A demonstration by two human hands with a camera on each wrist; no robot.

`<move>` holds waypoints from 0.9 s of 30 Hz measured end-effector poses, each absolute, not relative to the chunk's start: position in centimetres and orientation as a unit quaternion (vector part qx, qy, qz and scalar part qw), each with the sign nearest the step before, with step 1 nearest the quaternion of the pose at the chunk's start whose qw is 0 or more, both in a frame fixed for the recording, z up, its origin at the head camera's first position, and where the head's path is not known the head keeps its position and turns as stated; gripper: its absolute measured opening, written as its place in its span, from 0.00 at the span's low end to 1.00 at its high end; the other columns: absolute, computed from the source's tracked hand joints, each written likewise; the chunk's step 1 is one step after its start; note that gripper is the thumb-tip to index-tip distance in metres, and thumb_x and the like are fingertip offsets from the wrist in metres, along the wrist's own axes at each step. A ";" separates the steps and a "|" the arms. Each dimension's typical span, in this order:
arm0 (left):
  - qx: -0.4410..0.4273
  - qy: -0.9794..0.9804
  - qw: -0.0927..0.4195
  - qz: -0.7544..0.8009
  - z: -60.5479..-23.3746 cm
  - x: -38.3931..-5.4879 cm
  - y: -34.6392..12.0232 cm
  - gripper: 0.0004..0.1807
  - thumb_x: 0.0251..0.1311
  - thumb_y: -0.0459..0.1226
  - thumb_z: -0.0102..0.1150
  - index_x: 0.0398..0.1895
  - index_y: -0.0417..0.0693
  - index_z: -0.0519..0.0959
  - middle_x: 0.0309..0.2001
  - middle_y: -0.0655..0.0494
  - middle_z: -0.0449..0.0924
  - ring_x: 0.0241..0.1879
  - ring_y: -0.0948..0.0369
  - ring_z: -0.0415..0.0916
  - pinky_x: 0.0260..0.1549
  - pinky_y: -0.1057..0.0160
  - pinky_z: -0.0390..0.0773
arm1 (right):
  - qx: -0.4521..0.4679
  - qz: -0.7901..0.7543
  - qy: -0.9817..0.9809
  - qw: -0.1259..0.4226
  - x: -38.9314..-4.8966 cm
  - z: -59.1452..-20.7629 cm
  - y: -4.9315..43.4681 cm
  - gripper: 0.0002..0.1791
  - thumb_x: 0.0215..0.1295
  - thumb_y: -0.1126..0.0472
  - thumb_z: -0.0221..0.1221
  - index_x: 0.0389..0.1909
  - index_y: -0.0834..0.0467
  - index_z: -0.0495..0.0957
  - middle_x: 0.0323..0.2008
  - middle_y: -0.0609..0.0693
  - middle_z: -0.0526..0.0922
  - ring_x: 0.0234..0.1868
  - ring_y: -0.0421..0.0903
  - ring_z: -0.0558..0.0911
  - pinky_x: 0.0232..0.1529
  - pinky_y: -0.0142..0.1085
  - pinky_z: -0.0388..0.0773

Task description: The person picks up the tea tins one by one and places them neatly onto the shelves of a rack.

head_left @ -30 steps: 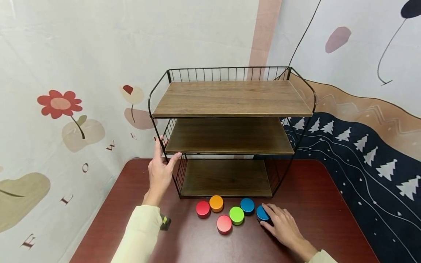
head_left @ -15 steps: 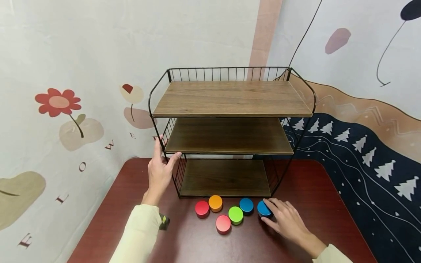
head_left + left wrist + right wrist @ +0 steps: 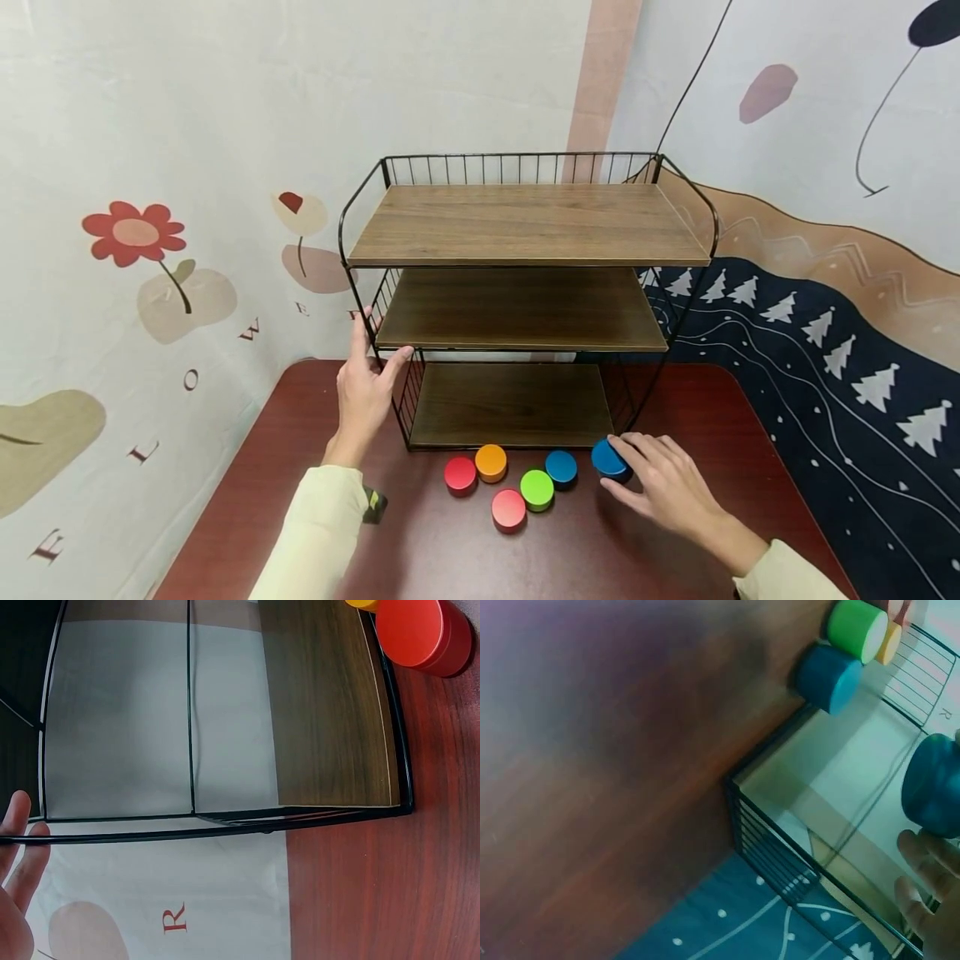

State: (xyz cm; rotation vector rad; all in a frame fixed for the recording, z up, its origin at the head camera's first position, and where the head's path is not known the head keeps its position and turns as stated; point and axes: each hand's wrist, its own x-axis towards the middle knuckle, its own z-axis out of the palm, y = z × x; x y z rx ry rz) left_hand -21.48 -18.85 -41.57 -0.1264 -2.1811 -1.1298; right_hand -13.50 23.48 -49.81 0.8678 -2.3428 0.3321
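The blue tub (image 3: 609, 460) is sitting in the right hand (image 3: 667, 479), whose thumb and fingers are pinching its side. Going by the right wrist view, it is being held off the counter (image 3: 720, 433), near the rack's front right corner; how high is hard to tell. The left hand (image 3: 360, 400) is holding the rack (image 3: 510, 225) by its front left post, thumb and fingers lying on either side, probably steadying it.

Farther out, five more are standing on the counter before the rack: a blue twin (image 3: 561, 470), a green tub (image 3: 537, 490) just beside it, a pink tub (image 3: 508, 510) nearest the person, then an orange tub (image 3: 491, 463) and a red tub (image 3: 460, 476) toward the left. Behind, a printed cloth (image 3: 225, 125) is hanging.

The step in hand is looking like a one-handed lift. The next move is likely calling for a firm pinch, a level tub and enough height for clearing the rack's edges, with the frame being braced.
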 end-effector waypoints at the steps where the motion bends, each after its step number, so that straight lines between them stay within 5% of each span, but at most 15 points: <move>1: -0.047 -0.836 0.333 -0.434 -41.6 -21.4 -18.8 0.47 0.58 0.44 0.71 0.78 0.67 0.56 0.65 0.59 0.75 0.15 0.64 0.68 0.25 0.69 0.64 | 0.329 0.126 -0.884 0.308 -13.6 -49.5 23.5 0.33 0.64 0.34 0.59 0.51 0.60 0.83 0.43 0.55 0.83 0.40 0.51 0.83 0.39 0.49 0.78; 15: -0.044 -0.835 0.331 -0.438 -41.7 -21.4 -18.8 0.47 0.59 0.45 0.71 0.78 0.68 0.55 0.63 0.59 0.77 0.20 0.60 0.72 0.29 0.69 0.66 | 0.384 0.108 -0.847 0.352 -14.8 -44.3 23.5 0.34 0.68 0.33 0.52 0.51 0.61 0.83 0.41 0.55 0.83 0.37 0.51 0.82 0.39 0.47 0.77; 27: -0.046 -0.837 0.331 -0.433 -41.7 -21.5 -18.9 0.47 0.59 0.44 0.70 0.79 0.66 0.54 0.64 0.58 0.76 0.20 0.59 0.72 0.29 0.68 0.65 | 0.420 0.118 -0.794 0.423 -16.0 -39.7 22.7 0.32 0.66 0.37 0.56 0.49 0.63 0.84 0.39 0.57 0.85 0.35 0.53 0.82 0.35 0.48 0.78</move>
